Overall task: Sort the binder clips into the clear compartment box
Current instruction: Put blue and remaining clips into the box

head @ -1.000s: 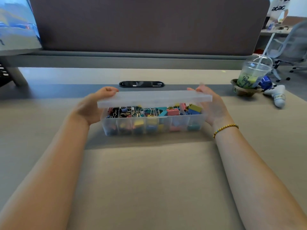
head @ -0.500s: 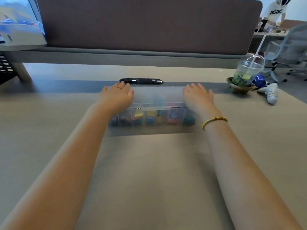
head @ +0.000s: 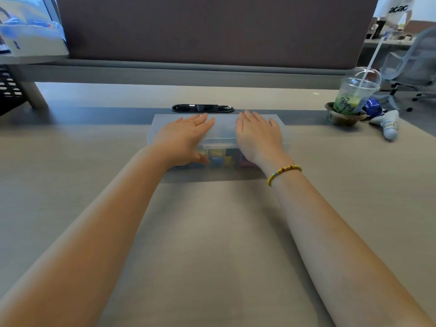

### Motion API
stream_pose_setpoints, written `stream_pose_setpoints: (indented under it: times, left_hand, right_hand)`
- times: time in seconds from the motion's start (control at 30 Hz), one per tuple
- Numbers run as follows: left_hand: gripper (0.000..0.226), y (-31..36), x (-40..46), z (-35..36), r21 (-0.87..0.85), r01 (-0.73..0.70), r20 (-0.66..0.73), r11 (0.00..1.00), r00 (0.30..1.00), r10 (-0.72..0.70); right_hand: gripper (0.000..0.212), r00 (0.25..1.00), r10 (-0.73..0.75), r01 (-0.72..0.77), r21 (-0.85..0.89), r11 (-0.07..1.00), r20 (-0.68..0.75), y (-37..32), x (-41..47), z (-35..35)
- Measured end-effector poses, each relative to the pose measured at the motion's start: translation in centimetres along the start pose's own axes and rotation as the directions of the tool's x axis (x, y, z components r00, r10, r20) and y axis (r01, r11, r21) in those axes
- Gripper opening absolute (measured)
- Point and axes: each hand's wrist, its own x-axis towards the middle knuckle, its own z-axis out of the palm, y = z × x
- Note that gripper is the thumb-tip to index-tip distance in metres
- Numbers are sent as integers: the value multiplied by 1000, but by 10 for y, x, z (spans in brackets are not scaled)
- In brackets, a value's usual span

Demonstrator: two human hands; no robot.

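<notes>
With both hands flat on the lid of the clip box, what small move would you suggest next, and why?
Probably press down along the front edge until the lid seats. The left hand and right hand lie flat on it near the middle, and the binder clips show through the box's front wall, so sorting looks finished; whether the lid has latched cannot be told.
</notes>
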Motion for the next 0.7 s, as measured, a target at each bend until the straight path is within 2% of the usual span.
stream_pose_setpoints:
  times: [0.03,0.1,0.13,0.27,0.37,0.57,0.7]
  left_hand:
    - [99,-1,0,0,-3,11,-11,1000,1000,-11]
    - [96,-3,1,1,-16,47,-48,999,998,-47]
    - [94,-5,2,2,-17,69,-76,997,995,-70]
    - [80,-12,9,20,28,192,-233,981,956,-180]
    - [72,-16,17,37,-61,245,-334,968,909,-251]
    - [69,-7,20,49,-66,288,-337,955,895,-293]
    - [74,5,1,55,-112,288,-407,951,860,-308]
  right_hand:
    - [47,993,-60,62,16,998,-106,2,-4,4]
    - [43,929,-165,171,-13,985,-332,10,-13,11]
    - [44,908,-176,178,-30,984,-380,18,-15,15]
    - [52,978,-103,98,-38,994,-179,48,-7,26]
    - [58,977,-102,101,-17,995,-188,42,3,32]
    - [57,981,-78,80,5,997,-178,43,12,41]
    - [82,984,-25,26,6,1000,-176,39,-3,41]
